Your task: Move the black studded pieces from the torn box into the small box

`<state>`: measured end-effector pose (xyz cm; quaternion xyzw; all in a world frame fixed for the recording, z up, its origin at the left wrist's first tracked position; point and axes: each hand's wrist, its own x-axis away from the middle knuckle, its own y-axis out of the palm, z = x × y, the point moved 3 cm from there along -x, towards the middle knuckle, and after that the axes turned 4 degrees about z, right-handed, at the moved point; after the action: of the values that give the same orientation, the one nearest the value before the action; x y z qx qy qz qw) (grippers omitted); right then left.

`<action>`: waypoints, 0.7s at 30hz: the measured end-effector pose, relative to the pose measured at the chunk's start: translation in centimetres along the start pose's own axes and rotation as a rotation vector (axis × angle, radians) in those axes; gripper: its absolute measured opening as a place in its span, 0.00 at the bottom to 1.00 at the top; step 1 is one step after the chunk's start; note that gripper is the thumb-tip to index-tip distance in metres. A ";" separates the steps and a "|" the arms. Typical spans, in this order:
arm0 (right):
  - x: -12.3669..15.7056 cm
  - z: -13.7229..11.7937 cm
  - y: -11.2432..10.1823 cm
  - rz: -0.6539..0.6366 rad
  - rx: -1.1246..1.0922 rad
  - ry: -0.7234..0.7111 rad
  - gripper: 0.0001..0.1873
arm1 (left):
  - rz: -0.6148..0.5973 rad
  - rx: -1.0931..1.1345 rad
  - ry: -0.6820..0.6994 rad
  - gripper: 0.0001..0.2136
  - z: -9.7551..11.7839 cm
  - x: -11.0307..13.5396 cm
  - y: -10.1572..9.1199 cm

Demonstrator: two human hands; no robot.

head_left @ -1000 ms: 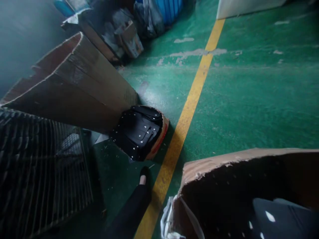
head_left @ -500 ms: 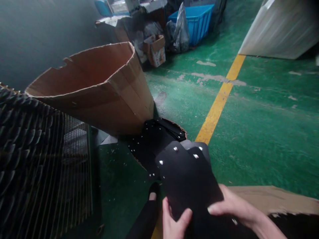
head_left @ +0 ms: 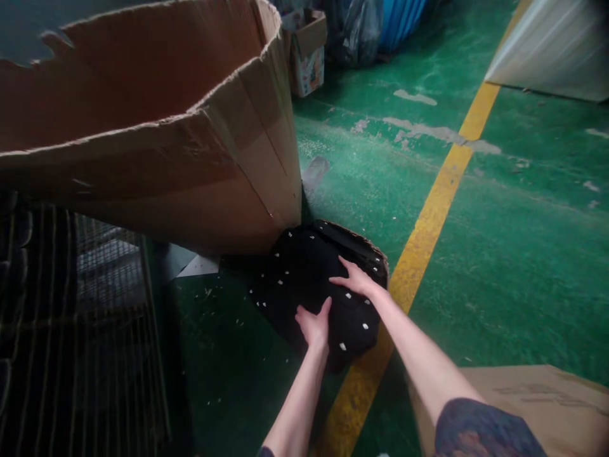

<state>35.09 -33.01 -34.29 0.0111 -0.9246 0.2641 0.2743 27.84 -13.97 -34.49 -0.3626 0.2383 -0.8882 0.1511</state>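
Observation:
A stack of flat black sheets with small pale holes [head_left: 304, 279] lies in a low cardboard tray on the green floor, beside a tall cardboard box. My left hand [head_left: 314, 325] rests flat on the near part of the top sheet, fingers stretched out. My right hand [head_left: 354, 279] lies on the same sheet a little farther and to the right, fingers spread and pressing on it. Both arms reach forward and down from the bottom of the view.
The tall open cardboard box [head_left: 157, 139] fills the upper left. A dark wire rack [head_left: 71, 330] stands at the left. A yellow floor line [head_left: 428, 216] runs diagonally. Another cardboard box [head_left: 533, 393] is at lower right. A small carton [head_left: 307, 51] and a blue crate [head_left: 399, 19] sit at the back.
Half a second ago both hands held black sheets up near me. Now the sheets lie on the stack and both hands rest flat on them. The view has moved closer to the stack.

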 end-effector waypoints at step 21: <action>5.4 4.4 2.3 0.383 0.176 -0.125 0.37 | -0.043 0.298 -0.369 0.39 -13.2 -4.8 -5.2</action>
<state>27.95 -32.49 -35.77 -0.1243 -0.8984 0.3900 0.1592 21.23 -3.34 -42.69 -0.4973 0.0654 -0.8354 0.2249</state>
